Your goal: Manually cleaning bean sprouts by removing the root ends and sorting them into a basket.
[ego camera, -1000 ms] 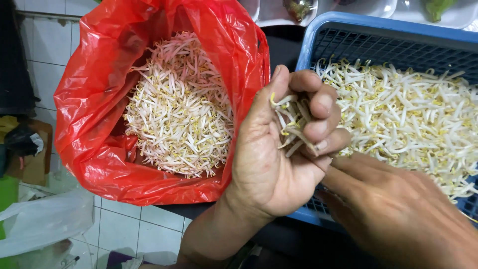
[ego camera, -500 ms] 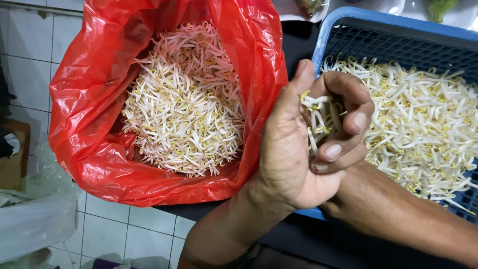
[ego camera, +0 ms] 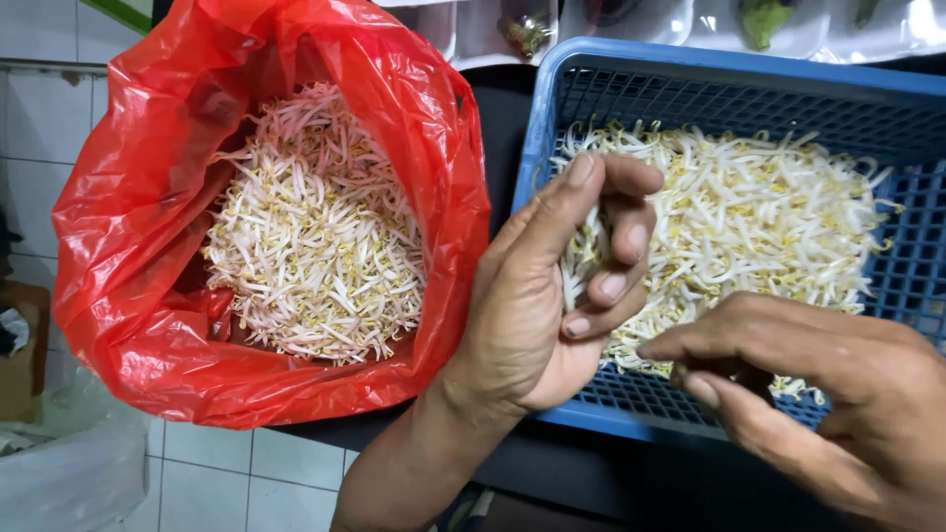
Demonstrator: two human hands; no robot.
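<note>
My left hand (ego camera: 552,286) is curled around a small bunch of bean sprouts (ego camera: 576,266), held over the near left corner of a blue plastic basket (ego camera: 552,118). A heap of bean sprouts (ego camera: 759,217) lies spread in that basket. My right hand (ego camera: 818,384) hovers over the basket's near edge, thumb and fingers pinched together at the sprouts; what it grips is hidden. To the left, an open red plastic bag (ego camera: 128,197) holds a large pile of bean sprouts (ego camera: 315,236).
White trays (ego camera: 631,25) with vegetables sit beyond the basket at the top. The bag and basket rest on a dark counter (ego camera: 591,473). White tiled floor (ego camera: 207,473) and a pale plastic bag (ego camera: 69,473) show at the lower left.
My left hand stays closed on its sprouts. My right hand has come from under the left forearm up to the basket's near edge. The view has shifted, so bag and basket sit lower.
</note>
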